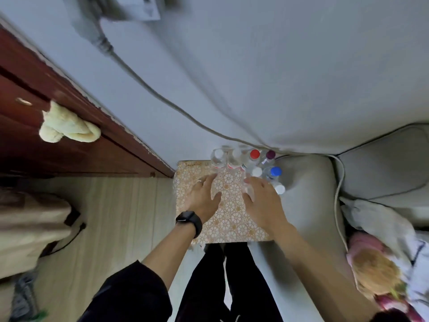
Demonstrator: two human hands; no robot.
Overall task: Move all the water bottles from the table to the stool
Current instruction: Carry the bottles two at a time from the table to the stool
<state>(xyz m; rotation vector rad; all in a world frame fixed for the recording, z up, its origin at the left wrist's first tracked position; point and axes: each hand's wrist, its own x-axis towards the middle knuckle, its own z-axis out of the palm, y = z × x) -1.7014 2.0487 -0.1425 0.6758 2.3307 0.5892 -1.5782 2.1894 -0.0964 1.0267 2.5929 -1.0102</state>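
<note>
Neither grip holds anything: left hand [204,194] and right hand [262,201], fingers spread, hover over the patterned counter [227,224] near the water bottles [250,163] clustered at its far edge, so the next move is probably a first grasp.

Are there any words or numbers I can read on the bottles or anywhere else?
No text can be read anywhere.
Bottles: red bands on the labels show, but any print is too small and blurred.
Paper on the wall: dark marks, blurred, unreadable.
Watch: dark face, nothing shows.
</note>
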